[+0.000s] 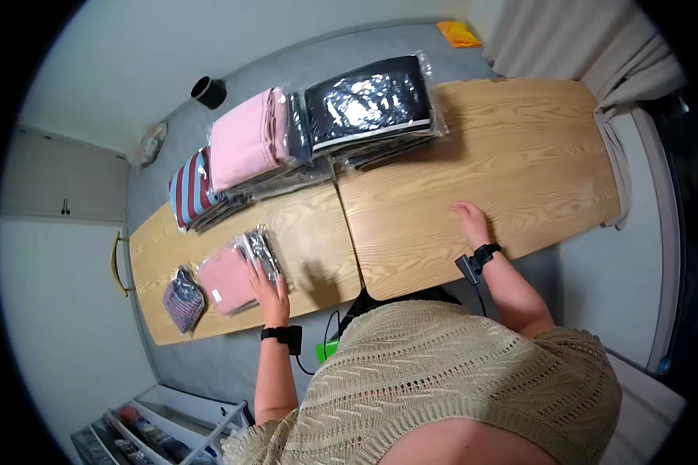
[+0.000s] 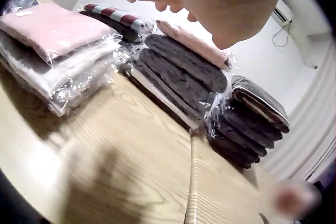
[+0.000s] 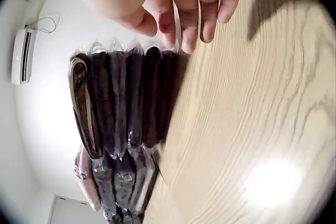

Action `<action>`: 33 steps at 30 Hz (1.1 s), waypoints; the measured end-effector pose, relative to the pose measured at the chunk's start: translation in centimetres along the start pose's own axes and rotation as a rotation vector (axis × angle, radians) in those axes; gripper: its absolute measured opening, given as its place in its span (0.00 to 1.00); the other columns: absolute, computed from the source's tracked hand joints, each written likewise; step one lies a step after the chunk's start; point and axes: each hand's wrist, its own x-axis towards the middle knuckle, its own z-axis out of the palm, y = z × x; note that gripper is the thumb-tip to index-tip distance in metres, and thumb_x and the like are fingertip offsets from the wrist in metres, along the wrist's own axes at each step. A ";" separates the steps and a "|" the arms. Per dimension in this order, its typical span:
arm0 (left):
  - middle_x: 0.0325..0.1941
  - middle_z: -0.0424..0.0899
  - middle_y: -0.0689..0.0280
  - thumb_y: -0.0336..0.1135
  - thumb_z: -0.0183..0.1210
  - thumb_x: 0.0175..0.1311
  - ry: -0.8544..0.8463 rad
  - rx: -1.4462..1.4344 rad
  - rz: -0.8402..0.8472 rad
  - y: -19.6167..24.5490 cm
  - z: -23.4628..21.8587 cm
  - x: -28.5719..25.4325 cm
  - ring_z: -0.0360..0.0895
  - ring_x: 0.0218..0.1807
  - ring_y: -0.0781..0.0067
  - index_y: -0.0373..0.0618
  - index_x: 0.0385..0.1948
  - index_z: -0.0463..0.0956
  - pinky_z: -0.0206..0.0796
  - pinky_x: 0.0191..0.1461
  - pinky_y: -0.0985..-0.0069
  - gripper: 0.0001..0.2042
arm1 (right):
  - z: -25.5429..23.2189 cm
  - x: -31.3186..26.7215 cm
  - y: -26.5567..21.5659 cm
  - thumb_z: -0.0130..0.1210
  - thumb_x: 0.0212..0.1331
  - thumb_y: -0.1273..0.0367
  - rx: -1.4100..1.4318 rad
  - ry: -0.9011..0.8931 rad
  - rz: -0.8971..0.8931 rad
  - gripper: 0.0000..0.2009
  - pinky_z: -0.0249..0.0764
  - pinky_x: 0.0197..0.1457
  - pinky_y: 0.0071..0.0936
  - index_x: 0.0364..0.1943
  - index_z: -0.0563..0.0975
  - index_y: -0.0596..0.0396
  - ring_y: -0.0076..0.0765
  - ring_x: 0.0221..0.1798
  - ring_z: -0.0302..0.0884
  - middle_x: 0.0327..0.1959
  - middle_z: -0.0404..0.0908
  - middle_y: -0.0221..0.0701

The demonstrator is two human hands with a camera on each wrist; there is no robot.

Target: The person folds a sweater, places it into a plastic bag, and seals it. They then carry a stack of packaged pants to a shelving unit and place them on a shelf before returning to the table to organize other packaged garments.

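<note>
Head view: we note the left hand at the pink packet, fingers extended; right hand relaxed, empty. We advise light, even pressure.

Head view: two tabletops abut along a seam at mid-frame, left tabletop and right tabletop. Row of bagged stacks along the far side: left stack and middle stack side by side on the left tabletop, right stack beyond the seam on the right tabletop. Near pile lies before the row, lower left; small bagged parcel just left of it. Left hand over the pile's right side; contact unclear. Right hand over the right tabletop, right of centre. Container behind the row, upper left; flat packet beyond the table, upper right.
</note>
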 end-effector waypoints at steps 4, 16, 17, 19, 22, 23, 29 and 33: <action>0.72 0.44 0.48 0.32 0.50 0.62 0.011 -0.044 0.002 2.1 0.2 1.0 0.43 0.72 0.47 0.38 0.66 0.49 0.37 0.72 0.59 0.30 | -0.8 1.4 0.1 0.51 0.60 0.65 0.049 0.083 0.015 0.12 0.68 0.47 0.21 0.37 0.78 0.62 0.24 0.40 0.75 0.35 0.82 0.30; 0.63 0.60 0.53 0.30 0.50 0.63 0.008 -0.331 0.131 17.5 4.1 11.4 0.64 0.60 0.59 0.39 0.64 0.54 0.57 0.61 0.66 0.27 | -2.2 17.0 -8.7 0.50 0.61 0.59 0.406 0.117 0.078 0.20 0.69 0.51 0.27 0.48 0.72 0.61 0.31 0.48 0.75 0.46 0.78 0.39; 0.63 0.60 0.53 0.30 0.50 0.63 0.013 -0.323 0.137 19.2 4.6 12.8 0.64 0.60 0.59 0.39 0.64 0.54 0.57 0.61 0.66 0.27 | -2.1 18.7 -8.9 0.50 0.61 0.59 0.415 0.113 0.075 0.20 0.69 0.51 0.27 0.48 0.72 0.61 0.31 0.48 0.75 0.46 0.78 0.39; 0.59 0.67 0.60 0.31 0.51 0.64 0.043 -0.408 0.049 22.5 5.8 15.4 0.70 0.49 0.70 0.43 0.61 0.60 0.63 0.48 0.75 0.23 | -1.4 22.9 -8.1 0.51 0.59 0.57 0.493 0.151 0.162 0.21 0.67 0.53 0.30 0.49 0.71 0.59 0.30 0.47 0.74 0.45 0.78 0.36; 0.52 0.70 0.61 0.31 0.53 0.63 0.155 -0.363 -0.031 26.6 8.2 19.0 0.68 0.42 0.73 0.41 0.55 0.66 0.62 0.45 0.76 0.18 | 0.1 27.8 -5.4 0.52 0.58 0.56 0.469 0.104 0.229 0.22 0.63 0.58 0.35 0.50 0.71 0.58 0.35 0.51 0.70 0.48 0.75 0.35; 0.51 0.70 0.60 0.31 0.53 0.63 0.187 -0.343 -0.042 27.0 9.4 20.3 0.68 0.42 0.73 0.40 0.54 0.66 0.62 0.45 0.76 0.18 | 0.7 29.2 -4.8 0.52 0.58 0.56 0.410 0.064 0.258 0.22 0.61 0.59 0.36 0.50 0.70 0.59 0.36 0.54 0.68 0.50 0.74 0.36; 0.50 0.68 0.54 0.35 0.52 0.63 0.205 -0.178 -0.202 29.9 13.1 23.2 0.65 0.49 0.59 0.36 0.51 0.67 0.57 0.56 0.67 0.17 | 2.2 31.6 -6.9 0.47 0.61 0.50 0.252 -0.188 0.353 0.32 0.48 0.69 0.41 0.62 0.62 0.58 0.42 0.68 0.53 0.66 0.60 0.43; 0.51 0.67 0.52 0.35 0.51 0.64 0.228 -0.052 -0.177 30.2 14.1 23.3 0.64 0.54 0.53 0.35 0.50 0.67 0.54 0.59 0.63 0.16 | 3.3 33.0 -6.4 0.45 0.61 0.45 0.287 -0.383 0.379 0.34 0.54 0.66 0.40 0.61 0.63 0.60 0.42 0.65 0.58 0.62 0.64 0.44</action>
